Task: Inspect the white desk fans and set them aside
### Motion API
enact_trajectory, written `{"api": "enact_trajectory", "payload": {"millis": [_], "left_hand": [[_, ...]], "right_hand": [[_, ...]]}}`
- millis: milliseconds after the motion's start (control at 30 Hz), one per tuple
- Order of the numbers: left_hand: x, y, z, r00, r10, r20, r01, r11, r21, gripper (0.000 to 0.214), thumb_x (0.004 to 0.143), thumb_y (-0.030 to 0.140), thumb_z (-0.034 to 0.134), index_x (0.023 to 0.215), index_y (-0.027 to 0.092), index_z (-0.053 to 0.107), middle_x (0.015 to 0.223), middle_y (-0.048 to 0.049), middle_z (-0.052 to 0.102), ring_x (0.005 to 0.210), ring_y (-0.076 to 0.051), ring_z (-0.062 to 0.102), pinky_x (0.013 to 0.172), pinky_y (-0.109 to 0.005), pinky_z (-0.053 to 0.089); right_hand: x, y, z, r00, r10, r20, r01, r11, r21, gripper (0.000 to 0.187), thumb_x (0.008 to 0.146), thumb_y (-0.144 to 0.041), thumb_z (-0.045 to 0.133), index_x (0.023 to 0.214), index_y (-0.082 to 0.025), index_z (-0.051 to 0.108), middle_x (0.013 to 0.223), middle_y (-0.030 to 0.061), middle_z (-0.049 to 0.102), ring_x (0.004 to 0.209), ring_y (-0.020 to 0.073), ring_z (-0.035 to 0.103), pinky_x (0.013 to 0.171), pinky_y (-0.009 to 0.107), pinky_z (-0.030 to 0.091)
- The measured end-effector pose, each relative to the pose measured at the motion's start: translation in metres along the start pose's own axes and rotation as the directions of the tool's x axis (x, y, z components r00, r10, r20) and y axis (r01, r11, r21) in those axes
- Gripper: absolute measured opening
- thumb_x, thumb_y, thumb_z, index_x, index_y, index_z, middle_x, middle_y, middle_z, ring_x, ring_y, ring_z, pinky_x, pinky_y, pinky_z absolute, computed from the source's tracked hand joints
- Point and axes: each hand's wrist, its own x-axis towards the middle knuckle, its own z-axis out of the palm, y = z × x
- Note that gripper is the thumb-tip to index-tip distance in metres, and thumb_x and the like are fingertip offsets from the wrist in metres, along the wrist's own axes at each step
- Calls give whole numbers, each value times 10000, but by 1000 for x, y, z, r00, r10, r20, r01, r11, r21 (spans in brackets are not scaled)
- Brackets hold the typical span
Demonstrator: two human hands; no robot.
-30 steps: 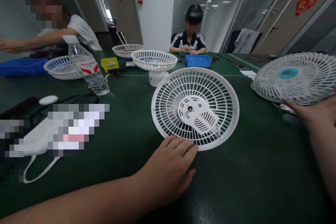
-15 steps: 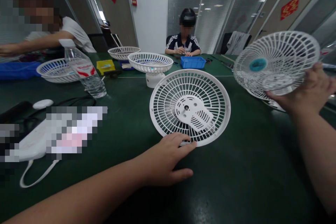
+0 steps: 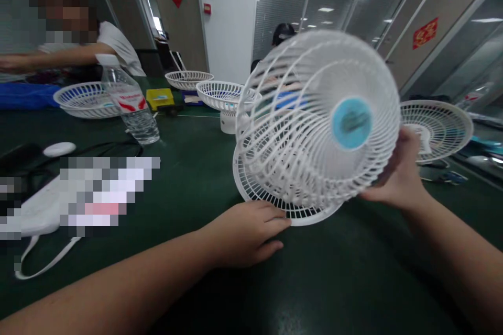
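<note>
My right hand (image 3: 404, 178) grips a white fan grille (image 3: 371, 84) by its right edge. This grille has curved slats and a round light-blue centre badge (image 3: 351, 123), and it is tilted up in the air, slightly blurred. Behind and below it, a second white fan grille (image 3: 314, 216) with straight spokes lies on the table, mostly covered from view. My left hand (image 3: 247, 233) rests at that lower grille's near rim, fingers stretched over the edge and thumb apart. Whether the two grilles touch, I cannot tell.
On the dark green table (image 3: 188, 167) stand a water bottle (image 3: 131, 102), a fan on a base (image 3: 228, 97) and a yellow box (image 3: 160, 98). Another grille (image 3: 444, 131) is at right. One co-worker (image 3: 118, 47) reaches at left; another sits opposite, partly hidden.
My right hand has brought the badged grille left and nearer, in front of the lower grille. The view has shifted slightly, and my left hand stays at the rim.
</note>
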Motion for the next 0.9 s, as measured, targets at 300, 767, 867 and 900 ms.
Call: {"api": "enact_trajectory", "payload": {"millis": [300, 767, 867, 900], "left_hand": [[-4, 38, 14, 1000, -9, -23, 18, 916, 401, 424, 968, 309, 393, 1233, 31, 572, 1299, -225, 562, 1180, -309, 561, 994, -417, 451], [-8, 48, 18, 1000, 4, -27, 9, 903, 430, 425, 970, 292, 368, 1139, 8, 635, 1123, -245, 660, 1028, -317, 651, 838, -404, 540], [-8, 47, 18, 1000, 5, -22, 5, 899, 438, 395, 959, 273, 396, 1130, 14, 641, 1115, -231, 668, 1016, -305, 656, 843, -402, 535], [-8, 46, 19, 1000, 15, -28, -1, 894, 448, 386, 954, 272, 412, 1125, 14, 643, 1108, -229, 672, 1012, -303, 657, 846, -402, 533]], "right_hand": [[-2, -13, 2, 978, -73, 197, 92, 992, -88, 1211, 388, -414, 882, 1416, -410, 243, 1509, -13, 203, 1397, 298, 227, 1171, 539, 210], [-1, -20, -6, 938, -21, 346, 83, 982, -167, 1147, 464, -514, 838, 1427, -359, 235, 1496, 15, 249, 1376, 288, 276, 1175, 478, 239], [-2, -19, -4, 936, -21, 351, 82, 983, -161, 1130, 475, -526, 833, 1418, -365, 231, 1492, 15, 251, 1371, 283, 285, 1159, 482, 268], [-2, -19, -4, 936, -28, 351, 89, 983, -160, 1119, 485, -525, 830, 1416, -355, 234, 1490, 25, 254, 1371, 285, 286, 1157, 487, 270]]}}
